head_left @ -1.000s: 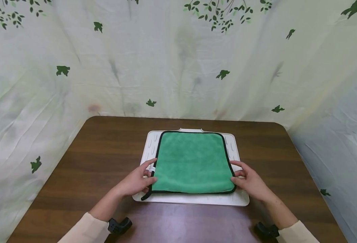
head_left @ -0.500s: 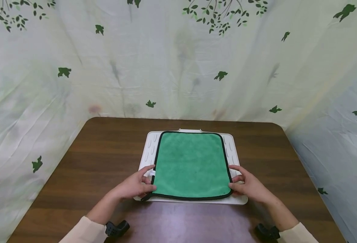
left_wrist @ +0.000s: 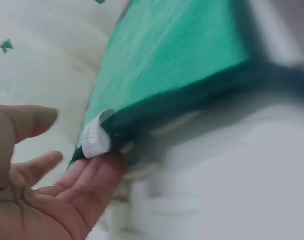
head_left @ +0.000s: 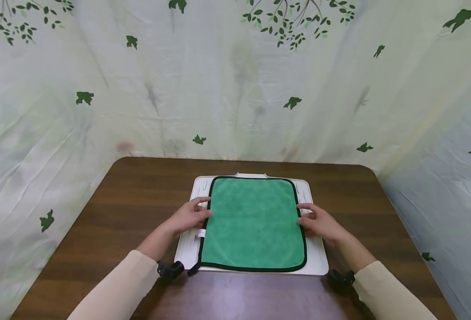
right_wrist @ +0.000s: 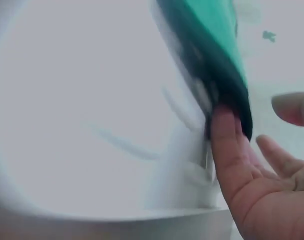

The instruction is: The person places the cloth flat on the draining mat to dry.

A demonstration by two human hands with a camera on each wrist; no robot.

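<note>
A square green cloth (head_left: 255, 222) with black edging lies over a white ridged plastic board (head_left: 187, 251). My left hand (head_left: 189, 216) is at the cloth's left edge, above a small white tag (head_left: 201, 233). In the left wrist view its lower fingers (left_wrist: 99, 180) reach under the edge beside the tag, while the thumb stands apart. My right hand (head_left: 323, 224) is at the right edge. In the right wrist view, its fingers (right_wrist: 226, 132) are tucked under the black edging, with the thumb spread away from the cloth.
The board rests on a brown wood-grain table (head_left: 147, 191). A pale curtain (head_left: 219, 89) printed with green leaves hangs behind and around it. A black strap mount (head_left: 170, 270) sits at the left wrist, another (head_left: 341, 280) at the right.
Both hands have shifted farther from the body along the cloth's side edges. The cloth's front edge has come nearer the board's front edge and its near corners are free of the hands.
</note>
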